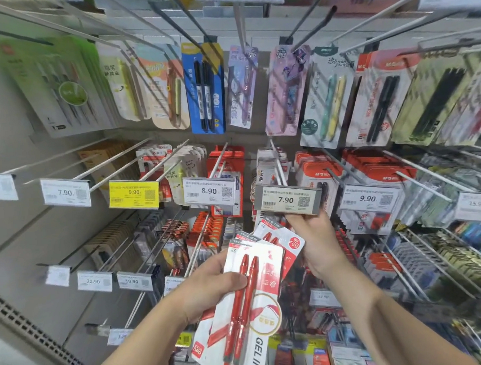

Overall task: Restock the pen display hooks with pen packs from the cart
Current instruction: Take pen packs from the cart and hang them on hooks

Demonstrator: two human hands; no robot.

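My left hand [211, 288] grips a fanned stack of red gel pen packs [255, 297], white cards with two red pens each, low in the middle, with the thumb across the top pack. My right hand [316, 242] reaches up to the grey 7.90 price tag [288, 199] at the end of a display hook [278, 167]. Its fingertips are hidden behind the tag's lower edge, so the grasp is unclear. The topmost packs [280, 235] of the stack lie just left of that hand.
Rows of long metal hooks jut out from the wall, hung with pen packs. Price tags 8.90 [210, 190], yellow 9.90 [133, 194] and 9.90 [369, 198] hang at the hook ends. Several left hooks [67, 156] are bare. More stock fills the lower rows.
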